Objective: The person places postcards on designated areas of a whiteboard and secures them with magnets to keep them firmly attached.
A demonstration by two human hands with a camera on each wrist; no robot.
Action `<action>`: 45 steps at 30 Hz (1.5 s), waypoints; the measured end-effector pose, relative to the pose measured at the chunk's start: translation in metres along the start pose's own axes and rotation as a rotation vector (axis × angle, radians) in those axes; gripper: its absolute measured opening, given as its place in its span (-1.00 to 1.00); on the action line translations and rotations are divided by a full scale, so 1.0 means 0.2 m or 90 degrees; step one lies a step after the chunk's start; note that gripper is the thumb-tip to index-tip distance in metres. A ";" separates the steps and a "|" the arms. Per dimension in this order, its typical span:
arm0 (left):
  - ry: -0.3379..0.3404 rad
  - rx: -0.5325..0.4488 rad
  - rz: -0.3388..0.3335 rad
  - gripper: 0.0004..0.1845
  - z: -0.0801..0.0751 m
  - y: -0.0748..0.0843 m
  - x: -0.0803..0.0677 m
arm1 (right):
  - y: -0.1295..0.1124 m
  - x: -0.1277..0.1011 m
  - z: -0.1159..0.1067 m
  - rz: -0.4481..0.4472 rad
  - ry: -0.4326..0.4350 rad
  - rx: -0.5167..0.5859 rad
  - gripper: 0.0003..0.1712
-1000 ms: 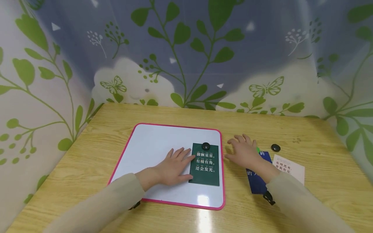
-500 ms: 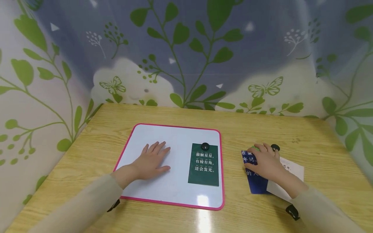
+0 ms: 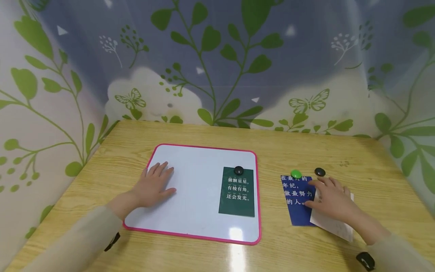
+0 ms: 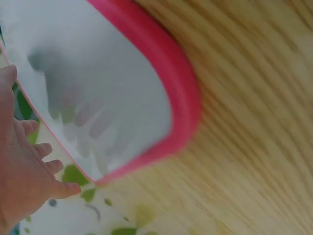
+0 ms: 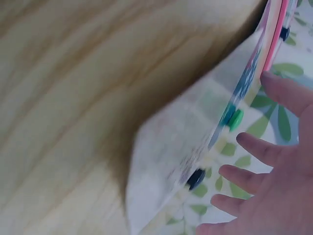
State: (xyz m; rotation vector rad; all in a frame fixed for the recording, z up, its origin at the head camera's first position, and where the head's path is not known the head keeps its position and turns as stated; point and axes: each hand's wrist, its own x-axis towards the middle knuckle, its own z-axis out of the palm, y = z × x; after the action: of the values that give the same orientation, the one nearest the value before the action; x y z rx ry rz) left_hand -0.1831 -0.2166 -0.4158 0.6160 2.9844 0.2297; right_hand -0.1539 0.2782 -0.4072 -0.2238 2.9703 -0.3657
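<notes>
Leftward slid left hand (image 3: 154, 185), flat on whiteboard (image 3: 190, 230); right hand (image 3: 331, 200) (fingers straight) presses white card (image 3: 334, 225).

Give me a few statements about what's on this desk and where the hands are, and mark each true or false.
1. A black magnet sits at the top of the green card. True.
2. The left hand lies on the green card. False: it rests flat on the whiteboard, apart from the card.
3. The blue card lies on the whiteboard. False: it lies on the table, right of the board.
4. A green magnet sits on the blue card's top edge. True.
5. The right hand rests over the blue card and the white card. True.
6. The right hand grips the second black magnet. False: that magnet lies free on the table.
</notes>
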 end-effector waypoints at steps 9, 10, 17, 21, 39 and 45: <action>-0.005 -0.009 -0.073 -0.22 -0.01 -0.14 -0.02 | 0.24 -0.01 -0.05 0.024 -0.039 -0.036 0.05; -0.009 -0.012 -0.080 -0.22 -0.01 -0.15 -0.02 | 0.26 -0.01 -0.05 0.029 -0.046 -0.040 0.08; -0.022 -0.012 -0.096 -0.20 -0.01 -0.17 -0.01 | 0.36 -0.01 -0.07 0.055 -0.085 -0.036 0.20; -0.022 -0.008 -0.090 -0.19 0.00 -0.16 0.00 | 0.37 -0.01 -0.07 0.067 -0.090 -0.041 0.20; -0.032 -0.011 -0.087 -0.21 0.00 -0.12 0.03 | 0.33 0.04 -0.11 0.113 -0.121 0.022 0.11; -0.031 -0.017 -0.086 -0.22 -0.01 -0.10 0.02 | 0.34 0.04 -0.11 0.128 -0.139 0.045 0.11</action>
State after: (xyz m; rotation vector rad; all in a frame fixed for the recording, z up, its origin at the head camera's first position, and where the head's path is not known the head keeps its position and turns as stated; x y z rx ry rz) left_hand -0.1956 -0.2339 -0.4181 0.4088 2.9554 0.2395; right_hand -0.1743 0.3467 -0.4033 0.0407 2.7273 -0.3922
